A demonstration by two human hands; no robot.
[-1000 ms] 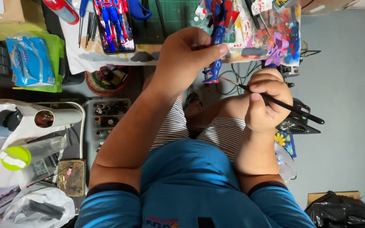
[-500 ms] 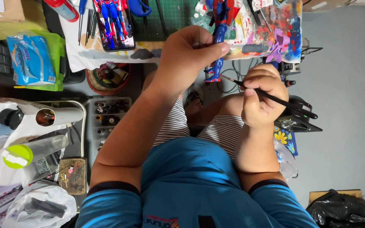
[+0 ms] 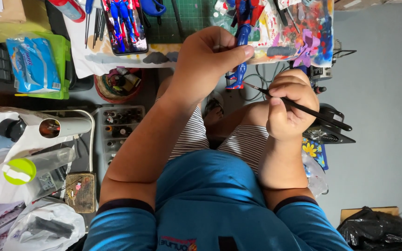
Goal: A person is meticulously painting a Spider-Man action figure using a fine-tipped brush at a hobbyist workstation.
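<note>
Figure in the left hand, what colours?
Blue and red figure, pinched in the left hand; head view.

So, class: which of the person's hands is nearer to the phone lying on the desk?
Left. The left hand, gripping the red-and-blue figure, sits just right of the phone. The right hand, holding the paintbrush, is farther right and lower.

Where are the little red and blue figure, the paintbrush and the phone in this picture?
Red and blue figure [image 3: 242, 56], head view, on its blue leg below the left hand.
Paintbrush [image 3: 324, 116], head view, on the black handle beyond the right hand.
Phone [image 3: 124, 25], head view, on its lit screen.
</note>
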